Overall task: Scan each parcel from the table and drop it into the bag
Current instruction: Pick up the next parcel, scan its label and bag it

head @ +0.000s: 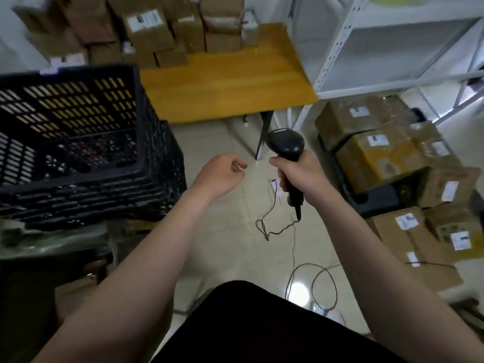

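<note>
light: dim, indoor | glare: bright spot on floor (298, 291) | blur: parcels (146, 27) top-left smeared | edges: bowed

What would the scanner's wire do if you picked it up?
Probably flop: the wire is thin and lies in loose loops on the floor. It likely weighs little, and would trail after the scanner the right hand holds.

Both bare forearms stretched forward and angled inward, so the hands were near each other but apart. The left hand (221, 176) hung in the air with its fingers loosely curled, holding nothing. The right hand (298, 174) gripped the handle of a scanner (285, 145), fingers wrapped round it, the head standing above the fist.
</note>
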